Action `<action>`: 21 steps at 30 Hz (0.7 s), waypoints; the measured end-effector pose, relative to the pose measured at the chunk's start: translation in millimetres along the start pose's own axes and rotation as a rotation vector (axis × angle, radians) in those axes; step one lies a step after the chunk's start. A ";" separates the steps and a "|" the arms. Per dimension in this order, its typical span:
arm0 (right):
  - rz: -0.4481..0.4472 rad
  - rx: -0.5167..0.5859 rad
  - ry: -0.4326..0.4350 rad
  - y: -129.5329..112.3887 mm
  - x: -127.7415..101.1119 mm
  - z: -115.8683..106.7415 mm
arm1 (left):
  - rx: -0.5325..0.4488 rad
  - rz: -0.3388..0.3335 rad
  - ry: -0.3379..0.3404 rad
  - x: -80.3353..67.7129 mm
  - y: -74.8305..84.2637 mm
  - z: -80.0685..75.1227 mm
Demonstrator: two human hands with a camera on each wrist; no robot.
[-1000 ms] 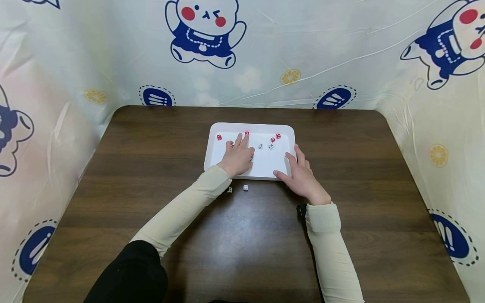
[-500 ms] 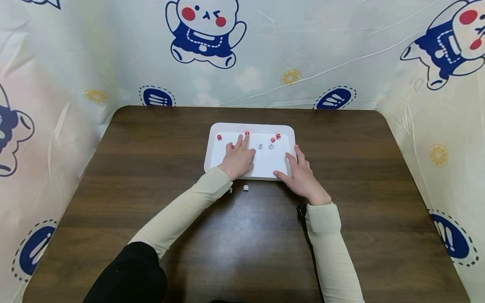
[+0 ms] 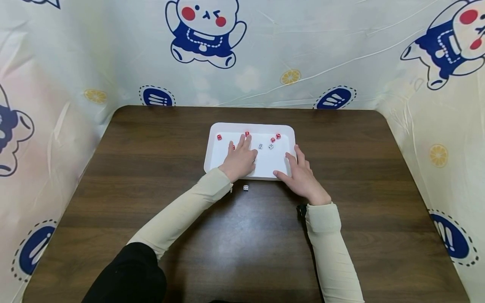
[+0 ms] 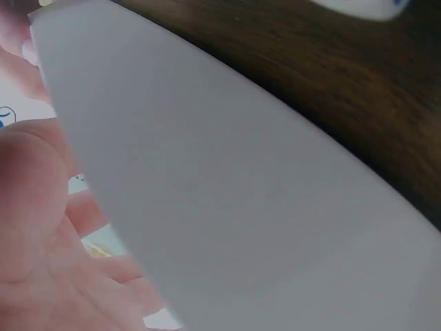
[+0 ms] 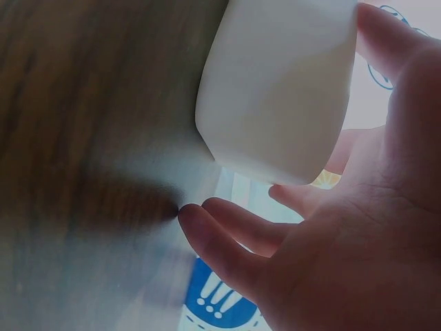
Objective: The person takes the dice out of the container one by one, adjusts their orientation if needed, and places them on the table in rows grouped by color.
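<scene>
In the head view, my left hand [image 3: 238,163] is over the white tray [image 3: 273,168], pinching a white die [image 3: 254,161] between thumb and index finger. Its other fingers stretch forward near one red die [image 3: 233,147] and another red die [image 3: 247,133]. My right hand [image 3: 302,178] rests at the tray's front right corner, thumb at the front rim and other fingers spread around the right side. Tray walls fill much of both wrist views; in the left wrist view they hide part of the left hand [image 4: 41,234].
More dice lie in the tray: a red die [image 3: 219,137] at the left, two white dice [image 3: 260,146] near the middle, and a red pair [image 3: 278,136] behind. On the dark wooden table [image 3: 242,252], a white die [image 3: 246,187] sits before the tray; another is partly behind the left sleeve [image 3: 182,214].
My left hand has shifted slightly to the right with the pinched die, and more of the red die by its fingers shows. The right hand and tray stay put.
</scene>
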State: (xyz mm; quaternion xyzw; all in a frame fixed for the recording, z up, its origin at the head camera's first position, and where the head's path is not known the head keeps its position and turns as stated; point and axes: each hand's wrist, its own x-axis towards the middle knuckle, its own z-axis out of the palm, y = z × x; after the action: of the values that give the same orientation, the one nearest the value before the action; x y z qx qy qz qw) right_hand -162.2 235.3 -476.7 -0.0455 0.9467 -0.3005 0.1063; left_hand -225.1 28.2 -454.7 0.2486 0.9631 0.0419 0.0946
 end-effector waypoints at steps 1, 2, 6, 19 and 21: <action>-0.001 0.001 0.000 -0.1 -0.1 0.0 | 0.004 0.003 0.004 -0.6 0.5 -0.4; -0.001 0.003 -0.001 -0.2 -0.2 0.1 | 0.005 0.007 0.005 -1.2 1.1 -1.1; 0.002 -0.001 -0.004 -0.5 0.1 0.1 | 0.014 0.020 0.015 -3.4 3.0 -3.0; -0.005 -0.004 0.002 -0.7 -0.1 0.3 | 0.007 0.041 0.017 -11.0 9.5 -10.2; -0.003 -0.005 0.002 -0.7 -0.2 0.3 | 0.008 0.045 0.021 -12.5 10.2 -10.4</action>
State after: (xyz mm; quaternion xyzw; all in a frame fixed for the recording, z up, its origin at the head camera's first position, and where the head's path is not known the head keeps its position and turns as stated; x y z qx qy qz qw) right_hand -161.9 234.6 -476.5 -0.0470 0.9476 -0.2982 0.1049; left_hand -211.6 30.7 -441.2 0.2699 0.9584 0.0425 0.0826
